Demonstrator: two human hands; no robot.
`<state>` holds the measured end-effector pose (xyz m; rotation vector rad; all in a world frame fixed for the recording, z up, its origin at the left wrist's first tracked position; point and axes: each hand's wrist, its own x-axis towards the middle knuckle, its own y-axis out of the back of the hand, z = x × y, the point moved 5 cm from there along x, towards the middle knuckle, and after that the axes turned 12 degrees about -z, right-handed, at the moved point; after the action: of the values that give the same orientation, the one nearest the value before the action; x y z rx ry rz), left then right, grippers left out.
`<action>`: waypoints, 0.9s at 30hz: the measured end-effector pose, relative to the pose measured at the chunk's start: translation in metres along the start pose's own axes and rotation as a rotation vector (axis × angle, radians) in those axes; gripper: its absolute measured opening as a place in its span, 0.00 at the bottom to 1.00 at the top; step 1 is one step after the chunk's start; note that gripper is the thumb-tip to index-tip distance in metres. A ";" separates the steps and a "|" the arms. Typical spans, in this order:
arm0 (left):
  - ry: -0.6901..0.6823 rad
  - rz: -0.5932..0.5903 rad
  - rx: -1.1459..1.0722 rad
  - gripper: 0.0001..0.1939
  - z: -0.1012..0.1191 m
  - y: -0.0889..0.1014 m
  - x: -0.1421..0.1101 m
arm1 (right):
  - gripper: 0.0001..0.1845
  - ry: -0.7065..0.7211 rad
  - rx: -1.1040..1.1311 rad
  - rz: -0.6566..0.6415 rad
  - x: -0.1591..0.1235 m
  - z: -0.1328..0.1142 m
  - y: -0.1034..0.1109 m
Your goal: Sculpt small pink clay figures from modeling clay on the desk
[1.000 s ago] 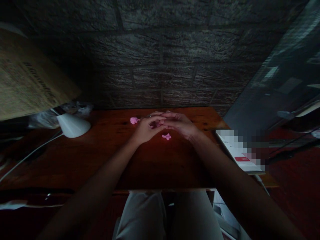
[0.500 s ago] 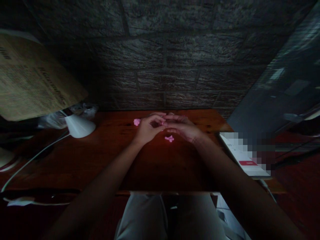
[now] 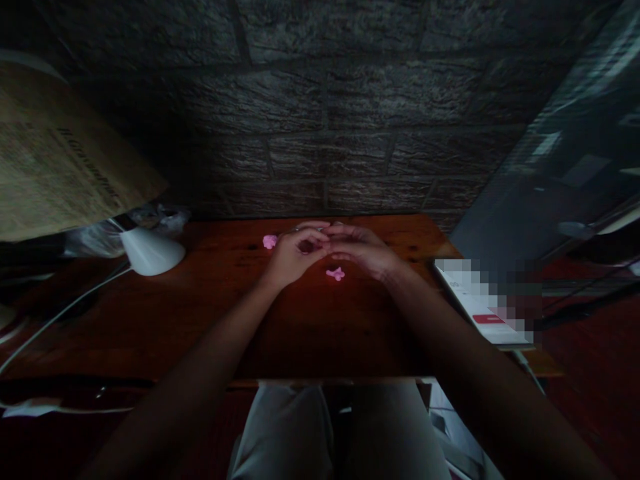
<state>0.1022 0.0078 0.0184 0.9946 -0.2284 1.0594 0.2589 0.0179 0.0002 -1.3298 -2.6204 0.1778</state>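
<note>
Head view: left hand and right hand are meeting at fingertips, any grasp indiscernible; pink lump and pink lobed piece are lying nearby on wooden desk, dark block wall rising behind.

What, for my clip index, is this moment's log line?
left hand, right hand: together | grip: contents unclear | pink lump, small pink piece: on wooden table

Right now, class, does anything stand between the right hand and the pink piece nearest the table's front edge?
Nothing visible stands between the right hand and that pink piece, which lies on the wooden table.
</note>
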 end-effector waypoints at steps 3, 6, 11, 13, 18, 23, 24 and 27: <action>-0.013 -0.032 0.005 0.04 0.001 -0.001 0.000 | 0.18 -0.002 -0.029 0.004 0.001 0.001 0.001; -0.027 -0.044 -0.001 0.05 0.002 -0.001 0.001 | 0.18 -0.012 -0.032 0.006 0.000 0.000 -0.001; -0.030 0.002 0.012 0.03 0.001 0.000 0.000 | 0.18 -0.003 0.004 0.003 -0.001 -0.002 -0.004; -0.031 -0.010 0.010 0.04 0.001 -0.002 0.000 | 0.17 -0.001 -0.003 0.020 0.000 -0.002 -0.004; -0.021 -0.015 0.025 0.05 0.002 -0.003 0.000 | 0.18 -0.011 -0.007 0.013 0.000 -0.002 -0.004; -0.022 0.021 0.039 0.04 0.004 -0.001 0.000 | 0.19 -0.007 0.024 0.024 -0.001 -0.002 -0.003; -0.028 0.017 0.037 0.05 0.004 -0.001 0.000 | 0.19 -0.012 0.021 0.026 -0.001 -0.002 -0.002; -0.056 0.006 0.034 0.08 0.006 -0.001 0.001 | 0.20 -0.022 0.024 0.020 -0.001 -0.001 0.000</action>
<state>0.1047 0.0035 0.0216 1.0559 -0.2601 1.0443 0.2594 0.0173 0.0015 -1.3541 -2.6158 0.2276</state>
